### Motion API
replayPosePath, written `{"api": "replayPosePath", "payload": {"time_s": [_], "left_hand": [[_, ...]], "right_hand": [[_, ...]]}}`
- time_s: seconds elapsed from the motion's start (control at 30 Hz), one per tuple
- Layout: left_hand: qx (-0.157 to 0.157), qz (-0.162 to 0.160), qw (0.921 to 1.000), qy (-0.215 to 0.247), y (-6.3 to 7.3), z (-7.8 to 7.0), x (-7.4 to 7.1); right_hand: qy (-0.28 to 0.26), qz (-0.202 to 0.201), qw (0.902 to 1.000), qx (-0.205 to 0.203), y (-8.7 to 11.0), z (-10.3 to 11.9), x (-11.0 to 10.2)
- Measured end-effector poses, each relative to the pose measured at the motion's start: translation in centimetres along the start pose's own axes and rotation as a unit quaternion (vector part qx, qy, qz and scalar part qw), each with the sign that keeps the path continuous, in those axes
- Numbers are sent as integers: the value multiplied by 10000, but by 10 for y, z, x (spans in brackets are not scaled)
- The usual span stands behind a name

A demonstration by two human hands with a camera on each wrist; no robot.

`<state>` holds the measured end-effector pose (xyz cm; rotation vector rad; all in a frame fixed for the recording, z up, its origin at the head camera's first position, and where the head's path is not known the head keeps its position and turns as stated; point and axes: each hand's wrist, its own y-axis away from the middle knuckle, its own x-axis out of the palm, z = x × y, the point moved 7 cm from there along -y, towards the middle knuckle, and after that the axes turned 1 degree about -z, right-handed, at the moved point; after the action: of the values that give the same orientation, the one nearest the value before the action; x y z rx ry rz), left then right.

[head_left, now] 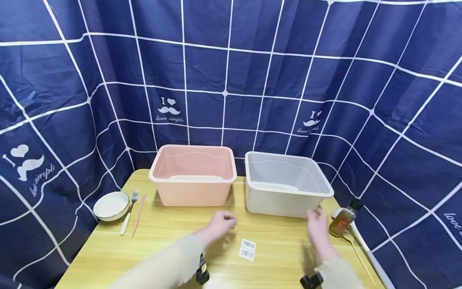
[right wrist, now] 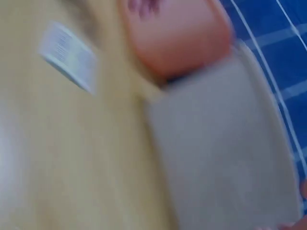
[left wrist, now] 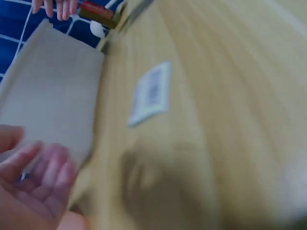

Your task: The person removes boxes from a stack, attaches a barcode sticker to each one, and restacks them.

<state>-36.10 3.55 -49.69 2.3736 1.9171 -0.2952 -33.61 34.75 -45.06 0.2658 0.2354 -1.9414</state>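
Note:
My left hand [head_left: 220, 225] hovers over the table in front of the gap between the two bins, fingers loosely bent and holding nothing. In the left wrist view that hand [left wrist: 36, 189] has relaxed fingers in front of the grey bin [left wrist: 57, 76]. My right hand [head_left: 317, 228] is at the front right corner of the grey bin [head_left: 281, 202]; whether it touches the wall I cannot tell. Its fingers [left wrist: 57, 8] hang down loosely with nothing visible in them. A pink bin [head_left: 196, 194] stands to the left. A white barcode label [head_left: 247, 249] lies between my hands.
At the left edge are a white bowl [head_left: 112, 206], a fork [head_left: 130, 212] and a pink knife [head_left: 138, 216]. An oil bottle [head_left: 341, 222] and a wooden spoon [head_left: 359, 253] sit at the right edge. A blue curtain [head_left: 202, 68] surrounds the wooden table [head_left: 173, 224].

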Motion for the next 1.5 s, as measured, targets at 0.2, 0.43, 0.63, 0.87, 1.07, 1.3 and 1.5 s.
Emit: {"api": "replayPosePath", "payload": {"time_s": [0.2,0.43,0.63,0.87,1.07,1.3,1.5], "left_hand": [[-1000,602,9931,64,19,33,9],[-1294,479,9902,219,27,38,29],[-1473,118,9883,387,27,39,33],[-1559,42,9860,584,27,42,32],[-1491,-84,9860,742,27,44,30],[-1427,5,9862,839,29,45,30],[-1400,-132,9855,954,31,43,28]], "right_hand": [[132,1664,9841,607,49,-41,78],[-46,2018,9736,1065,71,-53,120],[-84,1899,9740,1233,73,-51,134],[189,1532,9840,886,66,-50,140],[-161,1648,9827,829,64,-42,144],[-570,2031,9760,547,68,-29,149],[-79,1537,9877,-267,71,-12,147]]}}
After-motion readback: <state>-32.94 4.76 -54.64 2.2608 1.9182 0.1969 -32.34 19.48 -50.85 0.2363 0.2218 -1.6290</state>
